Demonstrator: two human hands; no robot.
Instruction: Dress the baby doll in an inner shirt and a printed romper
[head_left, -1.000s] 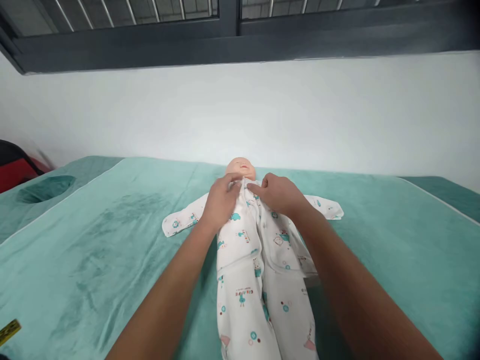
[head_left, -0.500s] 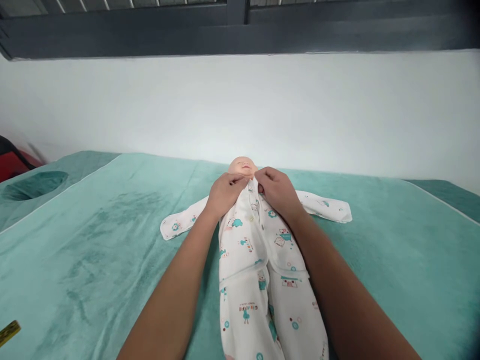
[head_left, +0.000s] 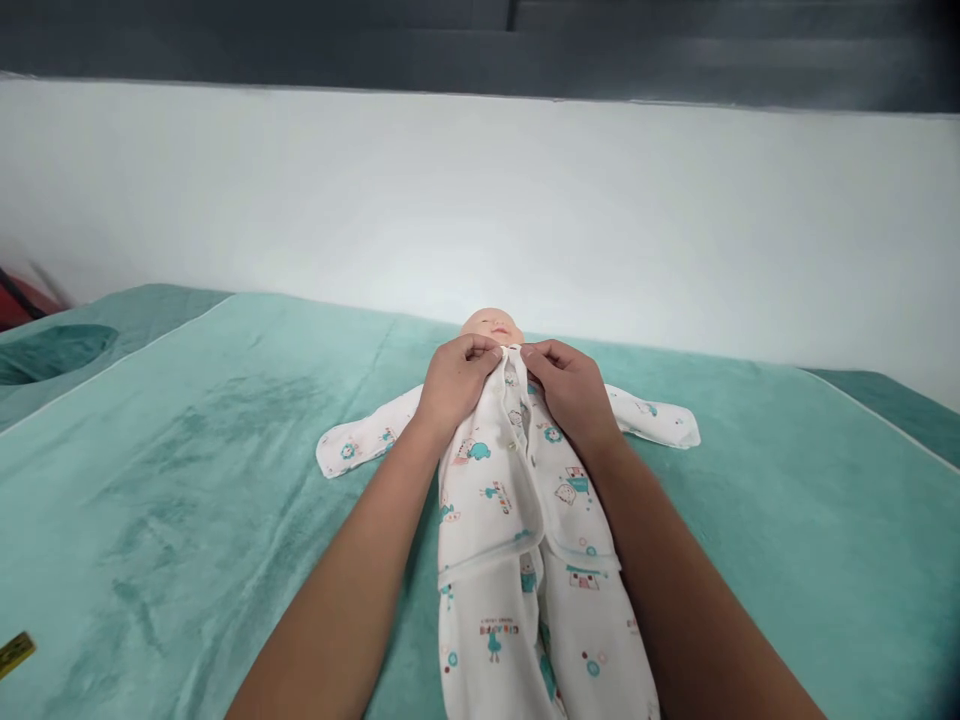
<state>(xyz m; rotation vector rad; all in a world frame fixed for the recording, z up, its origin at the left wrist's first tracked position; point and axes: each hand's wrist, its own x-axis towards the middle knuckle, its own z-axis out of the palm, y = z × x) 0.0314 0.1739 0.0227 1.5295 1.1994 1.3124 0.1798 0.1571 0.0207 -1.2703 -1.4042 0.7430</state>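
A baby doll (head_left: 492,322) lies on its back, its head toward the wall. It wears a white printed baby jacket (head_left: 487,500), with both sleeves spread out sideways and printed trousers (head_left: 487,640) below. My left hand (head_left: 461,378) pinches the left front edge of the jacket at the collar, just below the doll's chin. Opposite it, my right hand (head_left: 566,385) pinches the right front edge. The two edges nearly meet at the neck, and a narrow gap runs down the front below. The doll's own hands are not visible.
A green plush cover (head_left: 225,480) spreads under the doll, with a round hole (head_left: 56,352) at the far left. A white wall (head_left: 480,200) rises behind. A yellow strip (head_left: 16,652) lies at the lower left, and a red and black object (head_left: 19,300) stands beyond the cover's left edge.
My hands have drawn the two collar edges up and closer together under the chin. The right fingers now press flatter on the edge. The camera view has shifted slightly.
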